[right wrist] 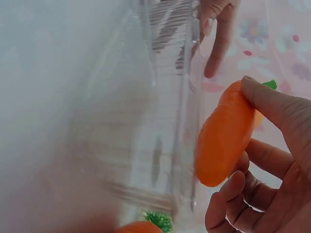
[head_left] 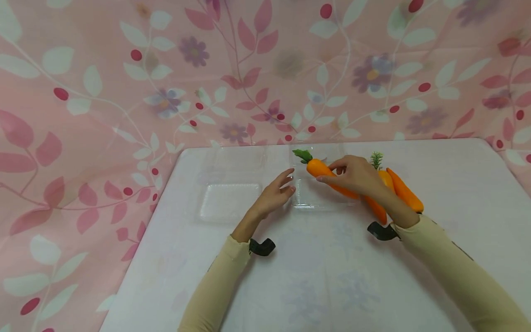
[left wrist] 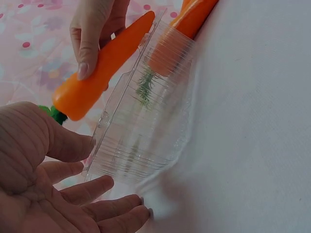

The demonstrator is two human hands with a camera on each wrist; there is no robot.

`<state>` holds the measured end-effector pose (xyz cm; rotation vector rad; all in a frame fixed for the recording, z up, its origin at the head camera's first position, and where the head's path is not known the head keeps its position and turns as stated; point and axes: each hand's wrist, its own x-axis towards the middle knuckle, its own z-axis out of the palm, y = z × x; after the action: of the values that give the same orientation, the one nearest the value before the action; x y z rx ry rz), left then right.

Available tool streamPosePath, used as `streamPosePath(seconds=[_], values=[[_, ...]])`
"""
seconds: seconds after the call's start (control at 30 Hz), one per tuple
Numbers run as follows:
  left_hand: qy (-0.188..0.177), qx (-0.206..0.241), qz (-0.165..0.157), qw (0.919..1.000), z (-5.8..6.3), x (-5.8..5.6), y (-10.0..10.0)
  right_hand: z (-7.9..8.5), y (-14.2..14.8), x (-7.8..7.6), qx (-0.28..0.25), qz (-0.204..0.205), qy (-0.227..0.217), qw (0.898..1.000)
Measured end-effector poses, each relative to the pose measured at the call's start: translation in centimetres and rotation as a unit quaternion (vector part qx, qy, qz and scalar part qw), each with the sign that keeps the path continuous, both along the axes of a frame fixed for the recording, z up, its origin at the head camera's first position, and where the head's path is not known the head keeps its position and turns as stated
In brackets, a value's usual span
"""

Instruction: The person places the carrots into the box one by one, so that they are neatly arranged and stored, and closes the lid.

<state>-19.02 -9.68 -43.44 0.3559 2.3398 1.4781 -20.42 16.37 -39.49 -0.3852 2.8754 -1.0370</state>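
Head view: right hand (head_left: 358, 175) pinches a carrot (head_left: 317, 168) above the clear box (head_left: 307, 200) at the middle of the table (head_left: 456, 258). Thumb on one side, fingers on the other, around the thick body; likely held there because it's the sturdiest part, leaving the green leaves (head_left: 303, 155) free. Carrot lies slantwise, leaves toward the left hand (head_left: 274, 196), narrow end off toward the right; whether it touches the rim, can't tell.

Left hand is empty, fingers spread and slightly bent, thumb apart, right by the box's left side. Placed well for steadying the box, I'd judge; actual contact unclear, even from left wrist view. Box's lid (head_left: 321, 151) is folded back to the far side, so the top is uncovered.

Second clear box (head_left: 230, 203) sits to the left, also opened, apart from the first. Other carrots (head_left: 406, 191) are bunched on the right, near the right forearm, presumably for easy reach; the forearm hides part, exact count unclear.
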Motion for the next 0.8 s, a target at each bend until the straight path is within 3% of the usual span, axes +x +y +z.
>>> streamPosePath(seconds=[0.37,0.6,0.8], values=[[0.002,0.001,-0.006,1.0,-0.1,-0.1,0.0,-1.5,-1.7,-0.6,0.033,0.001,-0.016,0.999],[-0.002,-0.003,-0.005,1.0,-0.2,-0.1,0.0,-2.2,-2.3,-0.4,0.055,0.025,-0.002,0.998],[-0.009,-0.015,0.006,0.9998,-0.1,-0.1,0.2,-2.5,-2.7,-0.3,0.084,0.035,-0.023,0.996]])
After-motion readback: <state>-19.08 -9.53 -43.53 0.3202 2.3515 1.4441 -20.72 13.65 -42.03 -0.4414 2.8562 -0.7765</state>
